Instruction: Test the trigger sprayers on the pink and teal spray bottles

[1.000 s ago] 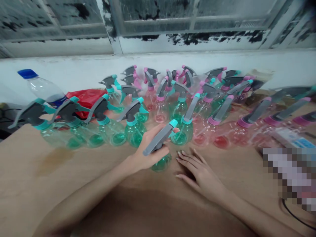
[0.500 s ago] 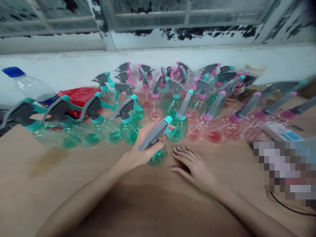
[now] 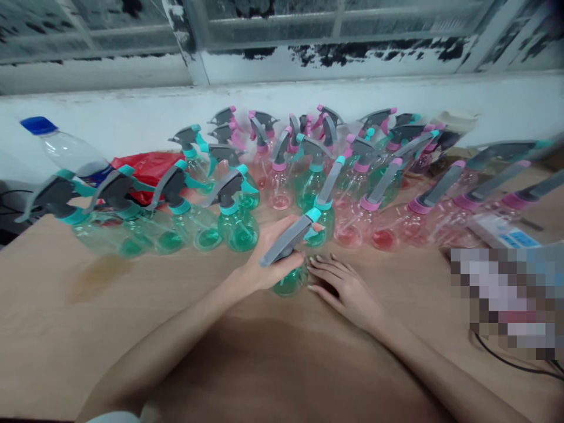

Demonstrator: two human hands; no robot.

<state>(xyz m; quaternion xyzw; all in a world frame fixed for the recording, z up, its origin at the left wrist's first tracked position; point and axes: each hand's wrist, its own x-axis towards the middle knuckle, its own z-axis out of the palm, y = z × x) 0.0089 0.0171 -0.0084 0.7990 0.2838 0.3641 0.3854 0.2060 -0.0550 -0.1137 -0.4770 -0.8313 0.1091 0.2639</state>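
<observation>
My left hand [image 3: 264, 258] is wrapped round the neck of a green spray bottle [image 3: 288, 282] with a grey and teal trigger head [image 3: 291, 238], standing on the wooden table [image 3: 132, 329]. My right hand [image 3: 346, 288] lies flat on the table just right of that bottle, fingers stretched out and fingertips close to its base. Directly behind them stand rows of green spray bottles [image 3: 235, 226] and pink spray bottles [image 3: 383, 235].
A clear water bottle with a blue cap [image 3: 66, 153] and a red bag [image 3: 145, 167] lie at the back left. A white wall ledge [image 3: 282, 100] runs behind the bottles. A blurred-out patch [image 3: 506, 299] and a black cable [image 3: 506, 358] are at the right.
The view has shifted slightly. My left hand keeps its hold on the green bottle, and my right hand has slid a little closer to the bottle's base.
</observation>
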